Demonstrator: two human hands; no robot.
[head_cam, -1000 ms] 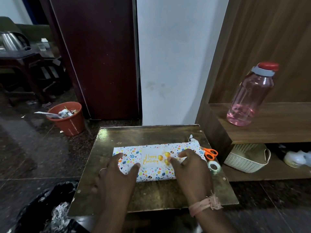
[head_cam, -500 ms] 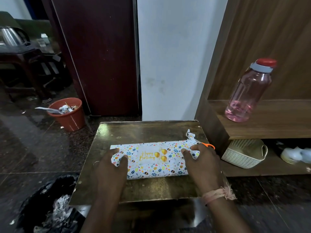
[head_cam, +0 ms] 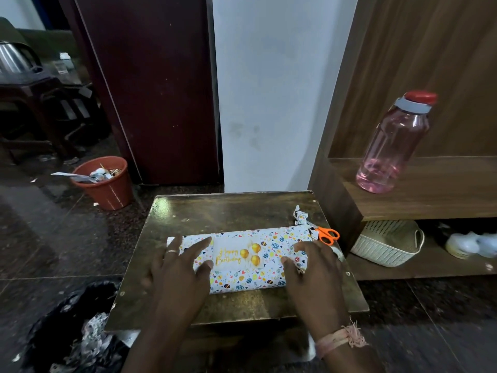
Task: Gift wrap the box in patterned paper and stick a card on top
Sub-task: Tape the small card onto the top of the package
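Box (head_cam: 242, 262), wrapped in patterned paper, lies flat across the middle of the table (head_cam: 228, 211) with the birthday card (head_cam: 236, 255) on its top face. Half a second ago both hands sat out at the two ends; now they have slid inward, framing the card, so the sticking step looks nearly done. Left hand (head_cam: 180, 267) and right hand (head_cam: 312, 267) rest apart, fingers fairly straight, pressing down on the paper and gripping nothing.

Tape roll (head_cam: 339, 253) mostly hidden behind right hand (head_cam: 313, 267).
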